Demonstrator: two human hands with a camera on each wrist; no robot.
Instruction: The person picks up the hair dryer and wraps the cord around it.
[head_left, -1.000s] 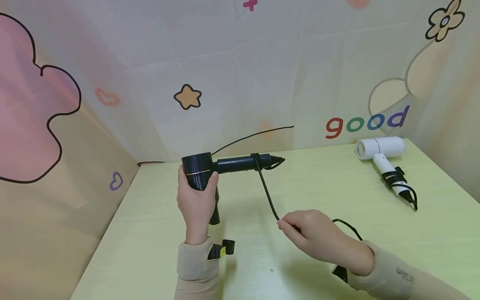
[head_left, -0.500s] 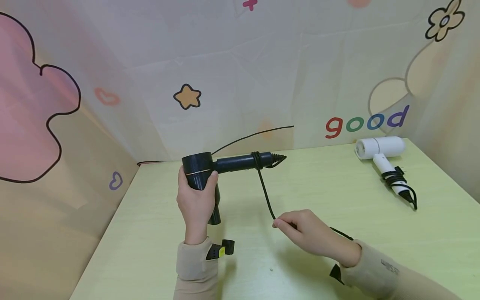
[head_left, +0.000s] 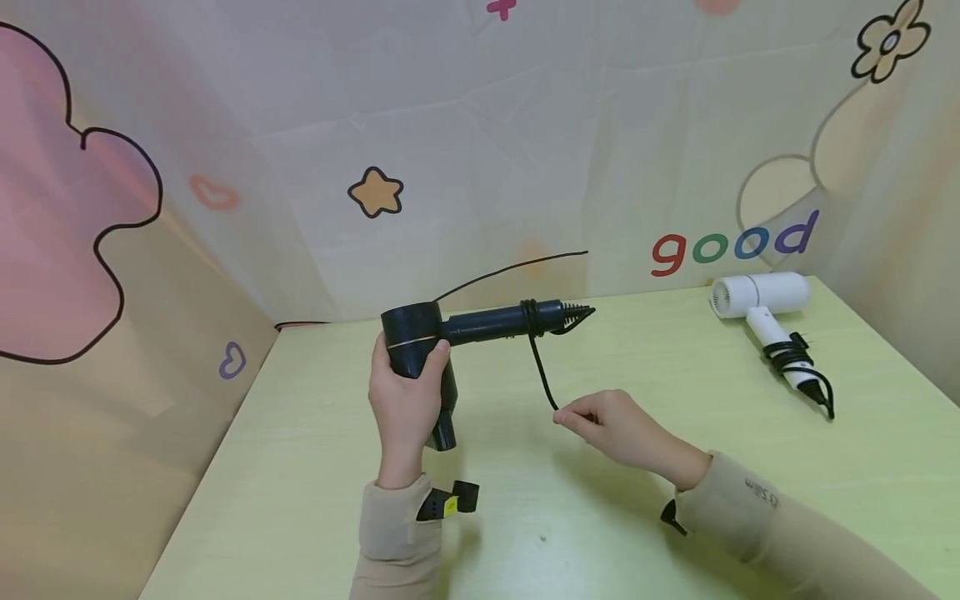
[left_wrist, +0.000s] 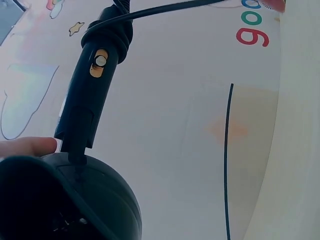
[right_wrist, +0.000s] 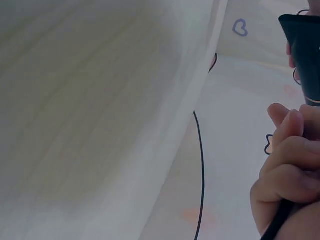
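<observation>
A dark hair dryer point(head_left: 487, 323) is held up over the table, its handle pointing right. My left hand point(head_left: 407, 400) grips it round the barrel, thumb near the base of the handle. Several turns of black cord point(head_left: 542, 367) circle the handle close to its end, and a short loop shows at the tip. From those turns the cord runs down to my right hand point(head_left: 618, 425), which pinches it between thumb and fingers. In the left wrist view the wound cord point(left_wrist: 107, 37) sits beyond a switch. The right wrist view shows curled fingers point(right_wrist: 290, 175) with cord passing below them.
A white hair dryer point(head_left: 772, 296) lies at the back right of the pale green table point(head_left: 300, 500), black cord point(head_left: 791, 357) wound on its handle. A printed curtain point(head_left: 480, 167) hangs behind the table.
My left hand and the dark hair dryer have shifted slightly right. My right hand has risen a little towards the handle, still pinching the cord, and the stretch between them is shorter.
</observation>
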